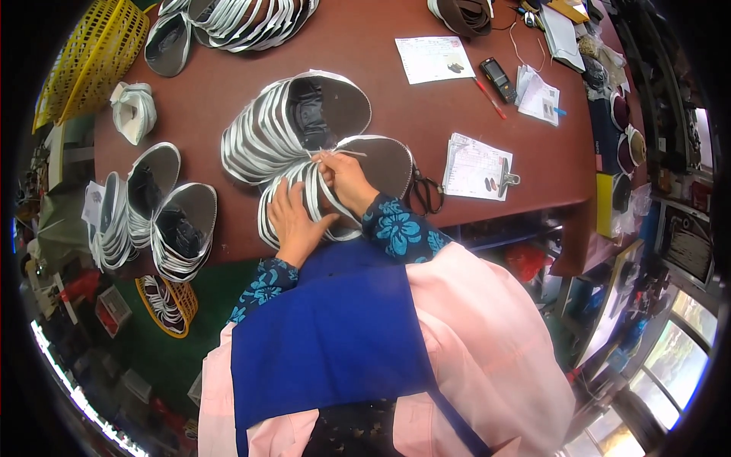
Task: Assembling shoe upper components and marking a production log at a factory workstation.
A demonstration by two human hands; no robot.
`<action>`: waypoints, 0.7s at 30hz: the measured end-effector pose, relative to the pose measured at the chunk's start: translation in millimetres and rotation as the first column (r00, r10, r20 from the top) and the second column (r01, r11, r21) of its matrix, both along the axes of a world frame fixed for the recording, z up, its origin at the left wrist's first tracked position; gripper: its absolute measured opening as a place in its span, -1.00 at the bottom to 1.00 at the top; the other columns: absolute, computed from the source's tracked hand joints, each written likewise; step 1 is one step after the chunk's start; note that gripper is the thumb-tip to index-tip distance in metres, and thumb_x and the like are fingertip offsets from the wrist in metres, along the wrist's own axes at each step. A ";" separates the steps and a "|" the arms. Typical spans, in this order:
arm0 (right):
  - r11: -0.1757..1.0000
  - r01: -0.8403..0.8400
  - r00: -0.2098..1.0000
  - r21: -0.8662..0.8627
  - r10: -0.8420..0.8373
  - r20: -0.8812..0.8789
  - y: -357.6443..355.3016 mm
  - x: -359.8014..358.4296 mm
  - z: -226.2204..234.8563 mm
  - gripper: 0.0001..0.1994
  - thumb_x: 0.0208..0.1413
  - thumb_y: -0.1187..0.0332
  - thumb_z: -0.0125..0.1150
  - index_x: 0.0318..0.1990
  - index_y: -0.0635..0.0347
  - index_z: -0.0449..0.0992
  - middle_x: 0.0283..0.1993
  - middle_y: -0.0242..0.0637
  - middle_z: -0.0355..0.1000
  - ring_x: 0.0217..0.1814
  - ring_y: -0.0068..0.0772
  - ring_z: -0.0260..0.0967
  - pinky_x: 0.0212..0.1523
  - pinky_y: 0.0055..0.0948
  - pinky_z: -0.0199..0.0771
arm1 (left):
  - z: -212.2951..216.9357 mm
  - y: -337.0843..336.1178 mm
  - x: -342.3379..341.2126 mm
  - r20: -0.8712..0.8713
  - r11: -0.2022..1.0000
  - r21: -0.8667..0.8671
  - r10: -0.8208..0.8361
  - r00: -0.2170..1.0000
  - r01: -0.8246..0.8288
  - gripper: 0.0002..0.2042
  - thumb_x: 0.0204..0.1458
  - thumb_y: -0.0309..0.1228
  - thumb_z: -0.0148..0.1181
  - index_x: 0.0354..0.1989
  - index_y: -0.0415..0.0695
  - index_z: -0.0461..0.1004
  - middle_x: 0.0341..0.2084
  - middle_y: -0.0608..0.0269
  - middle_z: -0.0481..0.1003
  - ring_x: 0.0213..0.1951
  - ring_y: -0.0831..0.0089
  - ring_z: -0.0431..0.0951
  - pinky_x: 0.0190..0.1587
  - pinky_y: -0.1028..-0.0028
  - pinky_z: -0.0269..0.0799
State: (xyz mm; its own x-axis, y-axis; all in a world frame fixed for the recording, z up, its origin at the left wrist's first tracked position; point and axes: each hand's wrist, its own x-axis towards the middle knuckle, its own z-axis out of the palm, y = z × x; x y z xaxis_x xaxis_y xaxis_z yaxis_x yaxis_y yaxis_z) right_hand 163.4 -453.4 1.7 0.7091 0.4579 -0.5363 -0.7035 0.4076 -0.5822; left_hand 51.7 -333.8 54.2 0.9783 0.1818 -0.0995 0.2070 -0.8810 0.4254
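Two nested stacks of brown shoe uppers with white edging lie side by side on the table in front of me, the far stack [255, 141] and the near stack [390, 164]. Where they meet, my right hand [349, 183] pinches a thin light cord [352, 152] between thumb and fingers. Spread over the ribbed white edges of the near stack is my left hand [295, 222], its fingers apart and pressing lightly. Crumpled dark material [307, 114] fills the opening of the far stack. Just right of the near stack lies a black looped handle [428, 192], perhaps of scissors.
More stacked uppers [183, 221] stand at the left table edge, others [251, 23] at the back. A yellow basket [99, 61] is at far left. Right on the brown table [525, 179] are a clipboard [476, 167], a handheld device [497, 80], a red pen [489, 99] and papers.
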 end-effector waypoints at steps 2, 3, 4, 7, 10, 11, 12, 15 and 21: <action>0.999 0.026 0.999 0.024 -0.025 -0.023 2.0 -0.7 2.1 -0.78 0.37 0.28 0.07 -0.19 0.21 0.59 -0.48 -0.56 0.33 -0.50 -0.73 0.14 -0.45 -0.68 0.16 | -1.5 1.6 -1.0 0.026 1.000 0.013 -0.015 1.000 0.014 -0.09 -0.28 -0.01 0.56 0.24 -0.13 0.21 0.35 -0.15 0.09 0.37 -0.10 0.07 0.35 -0.02 -0.07; 0.999 0.024 0.999 0.021 -0.023 -0.024 3.0 -0.7 2.5 -0.78 0.37 0.28 0.07 -0.19 0.21 0.59 -0.48 -0.56 0.33 -0.50 -0.73 0.14 -0.45 -0.68 0.16 | -2.3 2.4 -1.5 0.025 1.000 0.010 -0.013 1.000 0.012 -0.09 -0.28 -0.01 0.56 0.24 -0.13 0.21 0.35 -0.15 0.09 0.37 -0.10 0.07 0.35 -0.02 -0.07; 1.000 0.027 0.999 0.015 -0.026 -0.026 4.4 -0.7 2.6 -0.78 0.37 0.28 0.07 -0.19 0.21 0.59 -0.48 -0.56 0.33 -0.51 -0.73 0.14 -0.45 -0.68 0.16 | -2.7 3.3 -2.0 0.037 1.000 0.016 -0.018 0.999 0.017 -0.09 -0.28 0.00 0.56 0.24 -0.13 0.22 0.35 -0.16 0.09 0.37 -0.11 0.08 0.35 -0.03 -0.07; 0.998 0.046 0.998 0.042 -0.044 -0.050 8.1 -1.5 -3.1 -0.79 0.35 0.30 0.10 -0.19 0.22 0.59 -0.48 -0.54 0.33 -0.52 -0.73 0.15 -0.49 -0.67 0.17 | -3.7 3.4 -3.3 0.028 1.000 0.026 -0.003 1.000 0.003 -0.09 -0.27 0.04 0.54 0.23 -0.16 0.24 0.33 -0.19 0.12 0.35 -0.14 0.11 0.35 -0.08 -0.04; 0.998 0.063 0.992 -0.017 -0.064 -0.107 8.8 1.6 12.5 -0.82 0.27 0.36 0.16 -0.17 0.32 0.55 -0.50 -0.54 0.25 -0.56 -0.78 0.08 -0.60 -0.73 0.00 | -4.0 6.3 -2.9 0.027 0.997 0.079 -0.007 1.000 0.005 -0.04 -0.29 0.14 0.50 0.26 -0.17 0.26 0.32 -0.22 0.14 0.32 -0.19 0.14 0.33 -0.05 0.05; 0.996 0.084 0.989 -0.008 -0.085 -0.119 7.4 1.9 17.1 -0.83 0.28 0.37 0.15 -0.16 0.32 0.55 -0.51 -0.56 0.23 -0.57 -0.79 0.05 -0.62 -0.74 -0.03 | -7.6 4.4 -3.5 0.056 0.996 0.084 -0.005 0.998 0.000 -0.04 -0.29 0.13 0.51 0.26 -0.16 0.24 0.32 -0.22 0.14 0.34 -0.18 0.12 0.33 -0.07 0.04; 0.999 0.043 0.996 0.002 -0.043 -0.073 0.0 2.9 2.5 -0.77 0.33 0.30 0.12 -0.13 0.32 0.57 -0.48 -0.56 0.27 -0.57 -0.77 0.09 -0.57 -0.72 0.07 | -8.4 5.2 -1.4 0.073 0.999 0.039 -0.030 0.997 0.027 -0.05 -0.29 0.12 0.52 0.26 -0.13 0.23 0.32 -0.20 0.13 0.35 -0.16 0.10 0.33 -0.11 0.00; 0.998 0.048 0.997 -0.041 -0.050 -0.060 1.8 2.0 -3.4 -0.76 0.36 0.30 0.11 -0.11 0.33 0.56 -0.46 -0.56 0.28 -0.54 -0.77 0.11 -0.55 -0.74 0.08 | -3.5 8.8 -3.3 0.050 1.000 -0.020 -0.002 0.999 0.003 -0.05 -0.31 0.08 0.54 0.26 -0.06 0.21 0.32 -0.13 0.10 0.36 -0.13 0.07 0.35 -0.13 -0.07; 0.999 0.014 0.999 -0.034 -0.015 -0.034 -1.5 2.5 -0.5 -0.74 0.37 0.26 0.11 -0.11 0.32 0.54 -0.41 -0.49 0.32 -0.44 -0.67 0.19 -0.40 -0.65 0.22 | -23.6 59.9 4.4 0.247 0.825 -0.555 0.285 0.926 -0.106 -0.54 -0.05 -0.23 0.39 -0.02 -0.15 0.43 0.02 0.02 0.48 0.14 0.06 0.42 0.22 0.21 0.26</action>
State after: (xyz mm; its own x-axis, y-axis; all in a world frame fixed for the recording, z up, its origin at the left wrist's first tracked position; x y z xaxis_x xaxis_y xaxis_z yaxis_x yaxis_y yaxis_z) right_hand 166.0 -454.9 1.2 0.6965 0.4288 -0.5753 -0.7174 0.3985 -0.5715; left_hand 56.1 -273.9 30.6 0.9227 0.3807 0.0616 0.1311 -0.4600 0.8782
